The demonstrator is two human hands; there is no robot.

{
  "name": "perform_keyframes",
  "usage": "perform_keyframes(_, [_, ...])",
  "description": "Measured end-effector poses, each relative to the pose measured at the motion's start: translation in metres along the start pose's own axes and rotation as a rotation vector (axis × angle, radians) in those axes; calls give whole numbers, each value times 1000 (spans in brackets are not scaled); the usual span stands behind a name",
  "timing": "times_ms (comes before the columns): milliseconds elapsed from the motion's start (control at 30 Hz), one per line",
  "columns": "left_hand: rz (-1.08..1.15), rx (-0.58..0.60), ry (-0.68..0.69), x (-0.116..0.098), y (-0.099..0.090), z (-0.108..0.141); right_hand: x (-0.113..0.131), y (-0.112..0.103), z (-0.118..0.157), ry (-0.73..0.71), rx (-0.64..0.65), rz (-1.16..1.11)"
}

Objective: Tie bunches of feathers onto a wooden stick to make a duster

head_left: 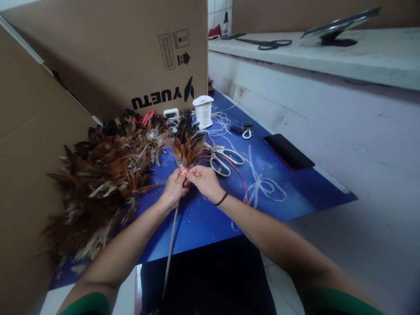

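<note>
A bunch of brown and black feathers (188, 146) stands at the top of a thin stick (171, 251), with pink-red ribbon (184, 171) around the feather base. My left hand (174, 188) is closed around the stick just below that ribbon. Fingers of my right hand (206, 180) pinch the ribbon at the right side of the base, close beside my left hand. White-handled scissors (220, 164) lie just beyond my right hand. A red cord (241, 175) runs from near the scissors toward my right wrist.
A large feather pile (105, 175) covers the left of the blue table (203, 223). Behind stand a white ribbon spool (203, 113) and a cardboard box (114, 52). Clear ribbon (262, 186), small black snips (242, 130) and a phone (288, 151) lie right. Black scissors (269, 43) rest on a ledge.
</note>
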State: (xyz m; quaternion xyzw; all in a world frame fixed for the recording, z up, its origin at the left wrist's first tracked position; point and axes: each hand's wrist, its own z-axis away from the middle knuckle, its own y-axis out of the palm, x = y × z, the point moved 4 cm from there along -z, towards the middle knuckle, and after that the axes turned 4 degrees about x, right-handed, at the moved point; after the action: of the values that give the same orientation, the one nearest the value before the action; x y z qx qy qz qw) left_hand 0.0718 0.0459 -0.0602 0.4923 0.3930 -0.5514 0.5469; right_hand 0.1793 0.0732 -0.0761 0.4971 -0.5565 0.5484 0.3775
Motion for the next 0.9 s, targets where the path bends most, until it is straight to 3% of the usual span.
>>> perform_keyframes(267, [-123, -89, 10, 4, -1, 0, 18, -8, 3, -141, 11, 196])
perform_keyframes(467, [-145, -92, -1, 14, -7, -5, 23, -9, 6, -207, -4, 296])
perform_keyframes(700, [-183, -98, 22, 17, -15, -8, 23, -9, 2, -228, 92, 382])
perform_keyframes(900, [-482, -137, 161, 6, -15, -6, 19, -10, -2, -207, 87, 353])
